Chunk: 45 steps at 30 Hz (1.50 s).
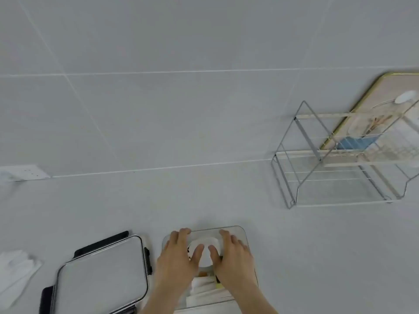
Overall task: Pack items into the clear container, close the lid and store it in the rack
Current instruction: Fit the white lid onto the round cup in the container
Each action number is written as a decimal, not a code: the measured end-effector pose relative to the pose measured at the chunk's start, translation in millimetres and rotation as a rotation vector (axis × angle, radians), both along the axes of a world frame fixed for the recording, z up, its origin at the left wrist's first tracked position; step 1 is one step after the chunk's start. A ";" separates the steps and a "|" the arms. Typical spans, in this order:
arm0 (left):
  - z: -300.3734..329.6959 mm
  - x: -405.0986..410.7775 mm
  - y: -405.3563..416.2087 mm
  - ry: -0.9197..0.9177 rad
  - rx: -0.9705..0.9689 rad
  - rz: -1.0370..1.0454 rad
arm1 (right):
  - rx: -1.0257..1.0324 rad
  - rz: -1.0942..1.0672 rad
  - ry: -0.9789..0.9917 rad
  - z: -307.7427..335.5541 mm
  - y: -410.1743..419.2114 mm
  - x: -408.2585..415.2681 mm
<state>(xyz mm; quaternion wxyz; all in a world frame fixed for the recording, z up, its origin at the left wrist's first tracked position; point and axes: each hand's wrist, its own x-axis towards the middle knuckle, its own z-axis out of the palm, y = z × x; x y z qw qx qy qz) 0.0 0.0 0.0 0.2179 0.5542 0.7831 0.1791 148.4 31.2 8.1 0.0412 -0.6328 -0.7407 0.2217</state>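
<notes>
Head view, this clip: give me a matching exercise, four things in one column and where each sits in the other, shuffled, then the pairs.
Things:
1. Clear plastic container with a round white lid knob
2. Silver wire rack with clear shelves
3. Flat silver tray with black clips
4. Crumpled white cloth

Places:
A. Far right, against the wall
B. Left edge of the counter
C. Under both hands, bottom centre
D. Just left of the left hand

Pairs: 1-C, 2-A, 3-D, 4-B. The right hand lies flat on the lid too.
</notes>
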 end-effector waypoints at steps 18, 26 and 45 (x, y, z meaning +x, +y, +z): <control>-2.2 13.5 2.7 -0.335 -0.074 0.341 | -0.262 -0.274 0.410 -9.6 27.8 2.0; -16.6 -27.4 -20.6 0.358 -0.039 -0.334 | -0.193 -0.636 0.698 -12.0 18.4 12.9; -27.8 -24.5 -9.4 0.644 -0.207 -0.468 | -0.159 -0.587 0.801 -23.7 8.6 19.2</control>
